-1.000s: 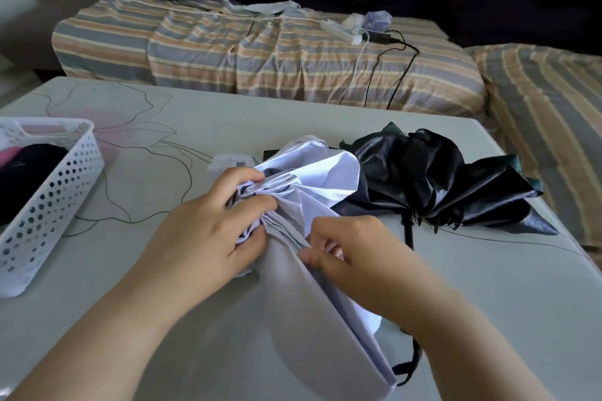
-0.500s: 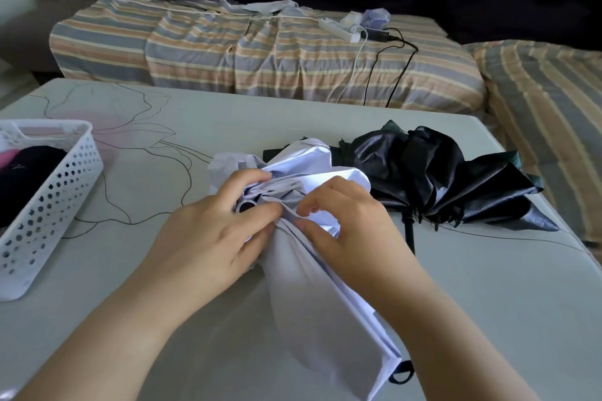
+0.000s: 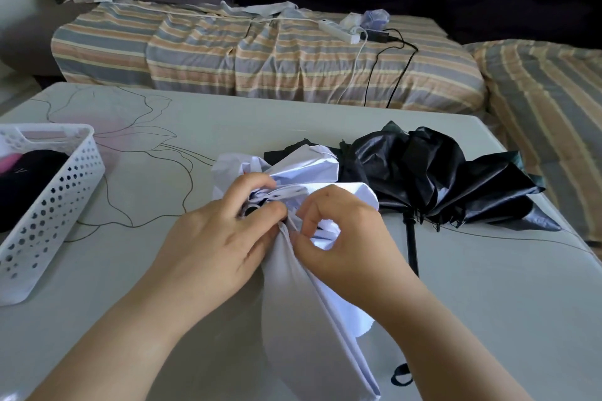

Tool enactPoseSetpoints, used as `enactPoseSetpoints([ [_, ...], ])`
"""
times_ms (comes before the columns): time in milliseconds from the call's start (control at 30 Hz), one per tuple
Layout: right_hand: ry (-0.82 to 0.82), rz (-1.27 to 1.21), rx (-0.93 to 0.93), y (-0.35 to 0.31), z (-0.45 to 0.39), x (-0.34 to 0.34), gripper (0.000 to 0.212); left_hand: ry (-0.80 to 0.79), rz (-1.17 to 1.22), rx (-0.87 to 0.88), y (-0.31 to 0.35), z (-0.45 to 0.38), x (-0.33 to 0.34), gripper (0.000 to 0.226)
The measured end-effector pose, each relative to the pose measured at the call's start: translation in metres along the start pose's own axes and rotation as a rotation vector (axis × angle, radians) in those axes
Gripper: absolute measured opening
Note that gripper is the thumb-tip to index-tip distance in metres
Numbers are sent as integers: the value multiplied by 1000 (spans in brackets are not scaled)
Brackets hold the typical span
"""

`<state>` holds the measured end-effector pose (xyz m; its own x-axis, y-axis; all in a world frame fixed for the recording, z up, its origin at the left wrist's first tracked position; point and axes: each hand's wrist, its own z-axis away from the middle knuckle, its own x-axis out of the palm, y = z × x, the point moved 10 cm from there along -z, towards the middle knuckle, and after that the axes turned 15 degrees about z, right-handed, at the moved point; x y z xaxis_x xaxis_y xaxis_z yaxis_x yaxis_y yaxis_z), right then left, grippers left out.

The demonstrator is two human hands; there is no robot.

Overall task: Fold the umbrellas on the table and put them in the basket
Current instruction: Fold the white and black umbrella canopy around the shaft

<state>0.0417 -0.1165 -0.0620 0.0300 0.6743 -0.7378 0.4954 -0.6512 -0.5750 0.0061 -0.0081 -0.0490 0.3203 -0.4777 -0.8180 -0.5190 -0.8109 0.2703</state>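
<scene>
Gathering the pale canopy of the white umbrella nearest the camera, both hands are working at its bunched end. The left hand is curling its fingers and thumb round the gathered folds and ribs, gripping them tight, while the right hand is pinching a fold of the same fabric just beside it. The loose panel is trailing toward the viewer over the table, and a dark wrist loop is poking out near its lower end.

Lying just beyond and touching the white cloth, the black umbrella is sprawling half collapsed, its shaft pointing back toward the person. At the left edge the white basket is sitting well apart from both, already holding something dark and something pink.

Judging from the grip, the slippery pleats could be slipping out as the left hand is shifting, so the bundle springs loose; the white fabric could also be snagging the black umbrella's rib tips and dragging it along.

Much is staying hidden: the white umbrella's shaft and strap are buried under cloth and fingers, the small dark round part under the left thumb is hard to identify, and the basket is being cut off by the frame. Farthest back, a striped sofa cover is carrying a power strip.
</scene>
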Motion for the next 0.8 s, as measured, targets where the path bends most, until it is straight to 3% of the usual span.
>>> enactPoseSetpoints([
  [200, -39, -113, 263, 23, -4, 0, 15, 12, 1, 36, 6, -1, -1, 14],
  [333, -48, 71, 257, 27, -9, -3, 12, 15, -6, 69, 11, -1, 1, 16],
  [567, -98, 53, 345, 30, -12, -3, 28, -12, -31, 97, 14, -1, 8, 16],
  [700, -202, -44, 384, 31, -13, 8, 12, -27, -19, 107, 17, -1, 8, 18],
  [800, -239, -80, 283, 21, -13, 12, 8, -12, 11, 91, 15, -1, 6, 17],
])
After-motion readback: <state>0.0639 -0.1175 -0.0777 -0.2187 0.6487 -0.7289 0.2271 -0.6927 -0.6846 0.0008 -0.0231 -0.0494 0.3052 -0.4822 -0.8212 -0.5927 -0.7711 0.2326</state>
